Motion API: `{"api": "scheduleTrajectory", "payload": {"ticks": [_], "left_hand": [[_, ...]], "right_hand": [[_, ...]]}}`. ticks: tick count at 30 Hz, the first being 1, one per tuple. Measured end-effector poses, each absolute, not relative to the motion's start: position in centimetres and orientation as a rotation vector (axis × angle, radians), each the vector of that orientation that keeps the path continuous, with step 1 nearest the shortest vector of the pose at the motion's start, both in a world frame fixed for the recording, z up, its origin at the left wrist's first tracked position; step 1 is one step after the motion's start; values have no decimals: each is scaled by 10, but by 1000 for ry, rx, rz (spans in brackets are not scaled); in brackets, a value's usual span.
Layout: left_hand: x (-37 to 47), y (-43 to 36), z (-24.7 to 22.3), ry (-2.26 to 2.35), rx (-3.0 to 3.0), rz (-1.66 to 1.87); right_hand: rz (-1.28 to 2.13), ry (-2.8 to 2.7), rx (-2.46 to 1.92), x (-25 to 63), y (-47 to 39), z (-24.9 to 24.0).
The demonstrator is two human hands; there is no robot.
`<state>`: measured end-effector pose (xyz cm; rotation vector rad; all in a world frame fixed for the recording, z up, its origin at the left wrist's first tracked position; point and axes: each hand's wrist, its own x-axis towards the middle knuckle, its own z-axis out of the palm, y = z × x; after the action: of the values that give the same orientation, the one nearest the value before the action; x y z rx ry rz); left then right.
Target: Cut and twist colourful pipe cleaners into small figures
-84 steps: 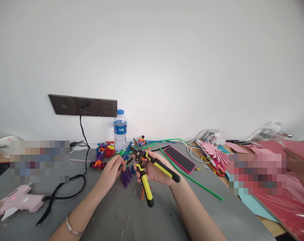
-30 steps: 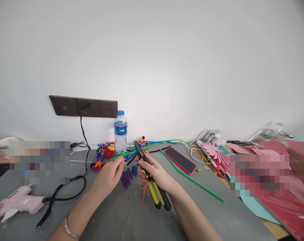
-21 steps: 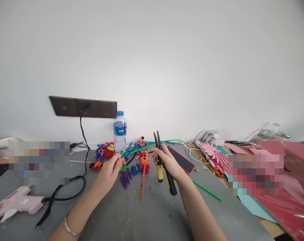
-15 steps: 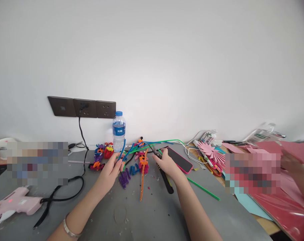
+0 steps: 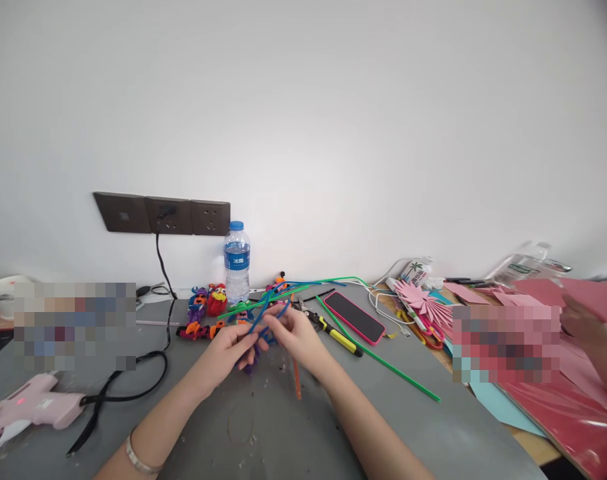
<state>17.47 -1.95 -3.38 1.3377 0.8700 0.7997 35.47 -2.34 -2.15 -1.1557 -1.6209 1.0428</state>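
My left hand (image 5: 232,348) is closed on a blue pipe cleaner (image 5: 256,323) over the middle of the table. Close beside it, my right hand (image 5: 296,332) pinches the blue pipe cleaner too; its fingertips partly hide the held part. Pliers with yellow and black handles (image 5: 339,337) lie just right of my right hand. An orange pipe cleaner (image 5: 296,379) shows below that hand, and a long green pipe cleaner (image 5: 383,364) stretches to the right. Purple pipe cleaner pieces are mostly covered by my fingers. Small pipe cleaner figures (image 5: 197,310) stand behind my left hand.
A water bottle (image 5: 237,261) stands by the wall. A phone (image 5: 354,317) lies right of the pliers. At left is a pink glue gun (image 5: 43,403) with a black cord. Pink paper (image 5: 538,293) and another person's hand (image 5: 591,327) are at the right.
My right hand has let go of the pliers, now lying on the table, and moved left to the blue pipe cleaner. My left hand has shifted slightly right.
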Motion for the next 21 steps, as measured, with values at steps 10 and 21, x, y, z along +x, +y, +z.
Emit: {"api": "scheduleTrajectory", "payload": {"ticks": [10,21], "left_hand": [[164,-10,-51,1274,1967,1071],[172,-25,-63,1083,2790,643]], "right_hand": [[1166,-1174,-1014,373,-9,-20],[1193,-957,-910,365,-14,-15]]}}
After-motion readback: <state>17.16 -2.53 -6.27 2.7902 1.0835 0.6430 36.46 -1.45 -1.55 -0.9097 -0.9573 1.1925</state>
